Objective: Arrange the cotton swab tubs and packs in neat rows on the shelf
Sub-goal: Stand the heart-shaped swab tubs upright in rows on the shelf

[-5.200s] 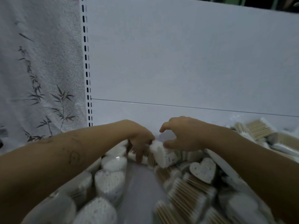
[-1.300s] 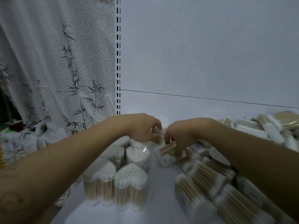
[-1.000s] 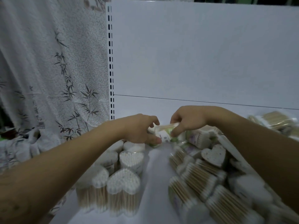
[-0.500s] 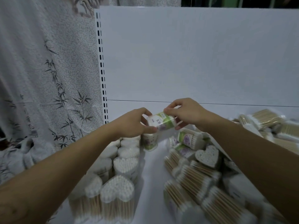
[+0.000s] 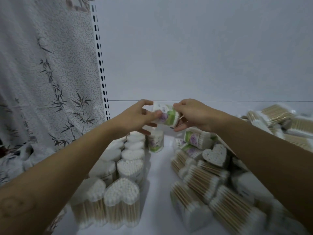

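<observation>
I hold a cotton swab pack with a green and purple flower label [image 5: 166,117] in the air above the white shelf [image 5: 159,175], tilted on its side. My left hand [image 5: 135,118] grips its left end and my right hand [image 5: 191,115] pinches its right end. Right below it, a matching pack [image 5: 155,141] stands upright at the back of the shelf. Heart-shaped tubs of swabs [image 5: 130,167] stand in two rows along the left. A loose pile of swab packs [image 5: 203,180] and a heart tub on its side [image 5: 215,155] lie on the right.
The white back panel [image 5: 194,56] rises behind the shelf, with a slotted upright [image 5: 100,61] at its left edge. A pale curtain with a bamboo print [image 5: 45,73] hangs to the left. More swab packs [image 5: 277,119] are heaped at the far right.
Both hands picked a labelled pack out of the pile and lifted it off the shelf; since half a second ago it has tipped a little while staying between both hands.
</observation>
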Motion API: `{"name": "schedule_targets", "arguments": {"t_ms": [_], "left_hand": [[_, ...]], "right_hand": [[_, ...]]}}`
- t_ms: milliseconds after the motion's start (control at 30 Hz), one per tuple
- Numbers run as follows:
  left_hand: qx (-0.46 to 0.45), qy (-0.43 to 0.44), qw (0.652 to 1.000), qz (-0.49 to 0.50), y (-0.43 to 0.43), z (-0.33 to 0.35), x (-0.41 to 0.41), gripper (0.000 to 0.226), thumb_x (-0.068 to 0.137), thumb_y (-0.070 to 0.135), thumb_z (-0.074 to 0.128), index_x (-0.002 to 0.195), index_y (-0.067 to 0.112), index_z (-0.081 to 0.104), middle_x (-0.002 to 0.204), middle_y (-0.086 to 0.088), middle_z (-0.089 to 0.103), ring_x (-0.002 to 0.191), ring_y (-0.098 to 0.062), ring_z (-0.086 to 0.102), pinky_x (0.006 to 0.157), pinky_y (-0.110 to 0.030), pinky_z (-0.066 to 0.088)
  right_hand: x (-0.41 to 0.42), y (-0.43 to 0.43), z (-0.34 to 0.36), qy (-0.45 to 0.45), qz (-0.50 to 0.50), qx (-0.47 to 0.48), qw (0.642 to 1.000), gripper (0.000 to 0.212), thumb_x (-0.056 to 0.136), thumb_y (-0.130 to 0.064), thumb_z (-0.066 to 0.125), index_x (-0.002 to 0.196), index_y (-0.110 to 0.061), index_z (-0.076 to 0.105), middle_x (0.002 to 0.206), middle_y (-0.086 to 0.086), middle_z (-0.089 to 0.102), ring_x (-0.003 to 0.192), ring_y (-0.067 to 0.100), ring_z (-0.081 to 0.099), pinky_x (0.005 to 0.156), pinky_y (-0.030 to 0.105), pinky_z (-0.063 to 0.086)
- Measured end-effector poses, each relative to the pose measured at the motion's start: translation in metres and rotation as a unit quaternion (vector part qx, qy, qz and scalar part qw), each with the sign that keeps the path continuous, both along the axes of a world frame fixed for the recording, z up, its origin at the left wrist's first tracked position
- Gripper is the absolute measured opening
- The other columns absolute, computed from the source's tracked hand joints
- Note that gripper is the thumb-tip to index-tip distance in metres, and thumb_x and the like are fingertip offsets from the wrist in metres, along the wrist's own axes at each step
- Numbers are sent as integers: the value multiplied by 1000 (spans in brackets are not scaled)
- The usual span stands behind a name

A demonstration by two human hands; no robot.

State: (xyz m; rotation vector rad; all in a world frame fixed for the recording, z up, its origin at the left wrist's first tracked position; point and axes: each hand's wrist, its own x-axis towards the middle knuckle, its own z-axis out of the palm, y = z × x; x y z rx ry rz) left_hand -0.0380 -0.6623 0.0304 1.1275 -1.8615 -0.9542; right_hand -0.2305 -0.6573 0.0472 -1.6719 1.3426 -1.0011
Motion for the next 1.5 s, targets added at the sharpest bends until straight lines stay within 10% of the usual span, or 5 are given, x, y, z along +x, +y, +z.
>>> {"name": "schedule_targets", "arguments": {"t_ms": [100, 200, 433, 767, 1500], "left_hand": [[-28, -1, 1000, -1, -4, -1, -1, 53, 87, 38, 67, 130, 15, 47, 111, -11, 64, 94, -21, 70, 75, -45, 61], [-99, -139, 985, 16, -15, -3, -2, 50, 82, 42, 74, 125, 28, 53, 109, 0, 62, 88, -18, 68, 76, -37, 59], [-175, -494, 851, -28, -32, -20, -27, 64, 77, 49, 75, 132, 32, 47, 116, 6, 55, 101, -18, 52, 87, -32, 44], [-243, -614, 751, -9, -38, -30, -36, 73, 83, 55, 66, 140, 26, 32, 129, -2, 50, 112, -23, 54, 86, -33, 39], [-266, -671, 690, 45, -32, -29, -42, 60, 85, 55, 60, 132, 22, 41, 123, -1, 52, 109, -23, 55, 89, -38, 35]], "right_hand": [[-4, -1, -7, 60, 15, -13, 998, 25, 102, -26, 47, 91, -7, 58, 92, 11, 64, 80, 24, 66, 80, 41, 60], [-15, -4, -8, 331, -11, -85, 940, 25, 94, -34, 62, 109, -14, 61, 106, 1, 64, 92, 17, 62, 79, 32, 53], [-12, 13, -12, 586, 28, -82, 806, 37, 89, -37, 67, 122, -23, 59, 108, -7, 56, 94, 12, 45, 80, 25, 37], [0, 28, -27, 620, 106, -68, 774, 55, 85, -39, 71, 134, -25, 51, 128, -3, 53, 105, 13, 44, 86, 27, 38], [14, 12, -61, 623, 54, -71, 777, 61, 83, -37, 71, 133, -11, 48, 124, 8, 57, 111, 25, 57, 93, 36, 50]]}}
